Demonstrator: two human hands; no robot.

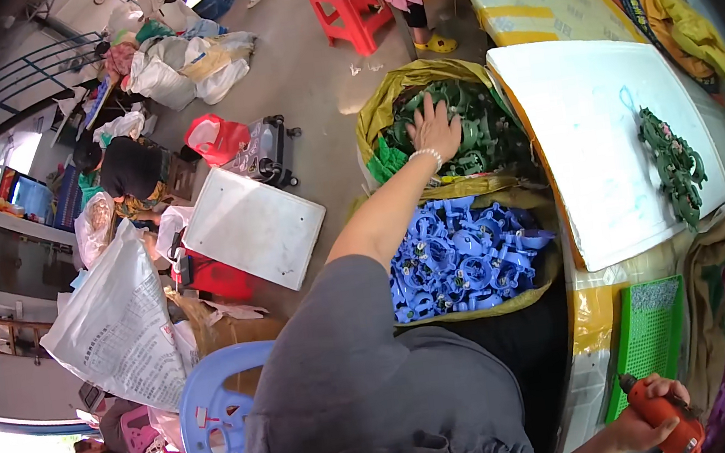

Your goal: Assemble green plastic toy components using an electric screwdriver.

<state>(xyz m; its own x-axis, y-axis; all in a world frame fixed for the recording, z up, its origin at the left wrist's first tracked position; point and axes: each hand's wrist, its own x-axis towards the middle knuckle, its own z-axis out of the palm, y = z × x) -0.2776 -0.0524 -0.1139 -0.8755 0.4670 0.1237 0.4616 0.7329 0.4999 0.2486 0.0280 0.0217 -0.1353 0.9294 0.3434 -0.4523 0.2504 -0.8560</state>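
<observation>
Just beneath the left hand [437,131] lie green parts [479,129].

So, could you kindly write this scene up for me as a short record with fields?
Left hand: fingers spread, touching dark green parts
Yellow sack: holds those green parts
Right hand: holds an orange power tool
Nearer sack: filled with blue parts
White board: green cluster lying on it
Green basket: near the orange tool
</observation>
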